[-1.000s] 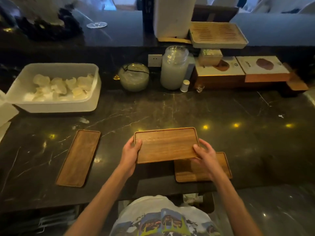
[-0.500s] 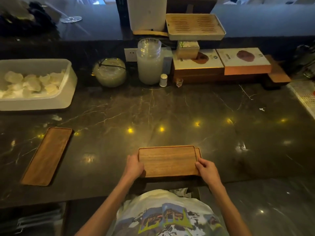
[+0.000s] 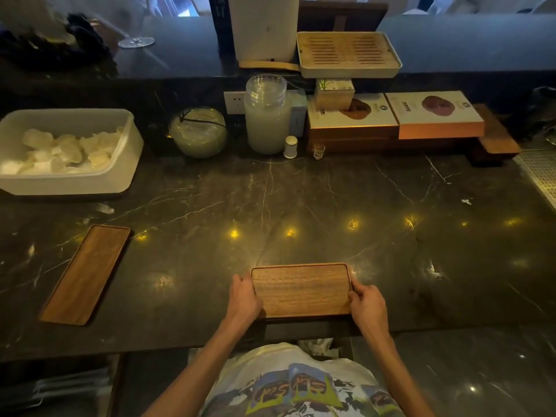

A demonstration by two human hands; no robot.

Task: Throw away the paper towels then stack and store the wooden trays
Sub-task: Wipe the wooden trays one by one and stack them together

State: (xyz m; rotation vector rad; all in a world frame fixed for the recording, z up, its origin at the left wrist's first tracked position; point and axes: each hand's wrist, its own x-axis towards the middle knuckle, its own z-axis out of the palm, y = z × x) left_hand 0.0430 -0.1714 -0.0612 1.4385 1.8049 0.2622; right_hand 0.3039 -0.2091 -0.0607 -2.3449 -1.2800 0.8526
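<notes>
A wooden tray lies near the front edge of the dark marble counter, stacked on a second tray whose rim just shows along its right side. My left hand grips the stack's left end and my right hand grips its right end. A third, longer wooden tray lies alone at the left, angled. A white bin at the far left holds crumpled paper towels.
Along the back stand a round glass bowl, a tall glass jar, a small white shaker, boxed goods and a slatted tea tray. A metal grille sits at the right edge.
The tray I held above the counter has come down towards me onto the second tray. Both hands now hold the stack at its ends.
</notes>
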